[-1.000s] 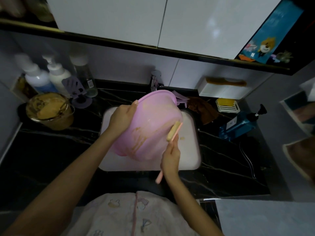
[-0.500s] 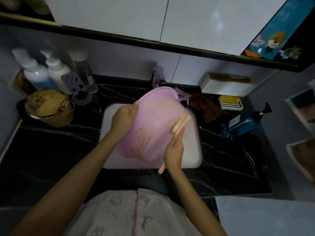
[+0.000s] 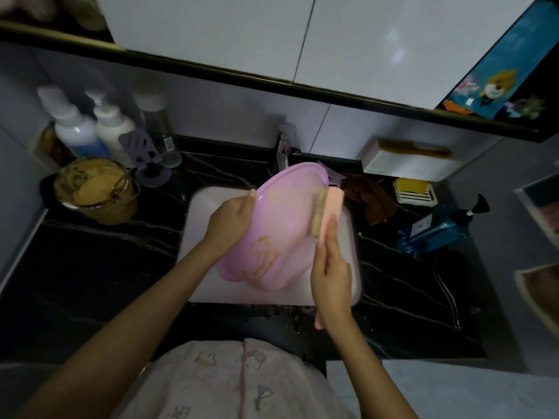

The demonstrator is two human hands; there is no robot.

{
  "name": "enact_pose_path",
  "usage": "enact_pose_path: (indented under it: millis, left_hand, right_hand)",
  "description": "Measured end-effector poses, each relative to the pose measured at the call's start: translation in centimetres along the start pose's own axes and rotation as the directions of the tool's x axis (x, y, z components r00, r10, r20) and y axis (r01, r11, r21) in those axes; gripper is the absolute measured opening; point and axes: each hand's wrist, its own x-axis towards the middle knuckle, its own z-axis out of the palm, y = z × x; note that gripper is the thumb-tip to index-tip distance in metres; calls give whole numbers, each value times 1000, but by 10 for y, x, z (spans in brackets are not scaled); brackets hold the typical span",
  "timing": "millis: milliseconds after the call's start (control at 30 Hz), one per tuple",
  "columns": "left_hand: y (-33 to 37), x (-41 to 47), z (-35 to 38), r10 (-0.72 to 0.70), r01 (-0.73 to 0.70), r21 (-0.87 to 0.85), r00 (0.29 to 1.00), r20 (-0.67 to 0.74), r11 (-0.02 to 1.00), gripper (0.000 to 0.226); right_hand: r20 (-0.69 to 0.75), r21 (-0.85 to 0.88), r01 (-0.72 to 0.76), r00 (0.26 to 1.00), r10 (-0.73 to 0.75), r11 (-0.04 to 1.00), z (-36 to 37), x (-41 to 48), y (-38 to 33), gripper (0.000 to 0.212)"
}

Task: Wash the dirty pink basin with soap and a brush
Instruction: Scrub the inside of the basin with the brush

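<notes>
Hands (image 3: 231,219) tilt basin (image 3: 281,225); brush (image 3: 328,207) pressed sideways.

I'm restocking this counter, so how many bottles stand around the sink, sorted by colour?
White pump bottles: 2
Clear bottle: 1
Blue pump bottle, lying on its side: 1
Total: 4
</notes>
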Motion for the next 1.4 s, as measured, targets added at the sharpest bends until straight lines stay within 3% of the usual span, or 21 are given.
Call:
enact_pose_path:
  millis: [67, 133, 267, 467, 567, 633, 767, 833, 933, 967, 1067, 1200, 1233, 1333, 1400]
  left_hand:
    - [0, -6, 4, 30, -30, 16, 1000, -8, 999, 63]
    - [-5, -8, 6, 34, -34, -40, 999, -20, 999, 64]
    - [-29, -22, 5, 6, -9, -179, 1000, -17, 984, 37]
    - [-80, -54, 13, -123, 156, -184, 976, 182, 970, 24]
    - [-67, -43, 12, -119, 138, -286, 989, 82, 948, 24]
    - [-49, -31, 5, -79, 74, -326, 997, -3, 943, 26]
    - [-14, -9, -7, 44, -64, -220, 995, -94, 973, 41]
    - [-7, -2, -7, 65, -78, -122, 992, -109, 989, 45]
    - [-6, -1, -6, 71, -78, -60, 991, -112, 995, 45]
    - [-6, -2, -5, 77, -83, -45, 991, -109, 996, 46]
    - [1, -7, -1, 95, -93, 21, 990, -101, 995, 54]
    - [13, -10, 13, 128, -118, 128, 989, -70, 985, 43]
    - [15, -10, 13, 127, -117, 131, 990, -65, 984, 41]
    - [11, -6, 5, 101, -92, 105, 991, -87, 990, 38]
    - [8, -4, -1, 97, -87, 106, 991, -96, 991, 40]
  right_hand:
    - [158, -209, 182, 976, -151, 961, -3, 1, -8, 58]
    - [212, -371, 295, 950, -228, 881, -4, 6, -13, 59]
    - [208, -454, 299, 952, -227, 839, -14, 21, -17, 58]
    - [218, -467, 240, 964, -152, 851, -24, 40, -18, 55]
    - [230, -424, 209, 966, -118, 881, -32, 49, -16, 52]
    - [230, -300, 130, 971, -61, 945, -39, 61, -14, 48]
    - [199, -221, 12, 980, 33, 975, -44, 73, -12, 45]
    - [219, -227, 98, 975, -47, 969, -38, 54, -16, 48]
    - [388, -343, 356, 896, -214, 869, -31, 25, -19, 53]
    - [364, -407, 346, 910, -198, 845, -35, 32, -15, 53]
    - [211, -427, 94, 977, -2, 899, -53, 52, -9, 50]
    - [394, -354, 268, 912, -117, 896, -34, 20, -33, 52]
    - [371, -383, 262, 922, -112, 886, -29, 27, -33, 52]
    - [200, -399, -3, 976, 90, 917, -42, 65, -20, 50]
    - [218, -418, 15, 972, 84, 908, -52, 56, -18, 49]
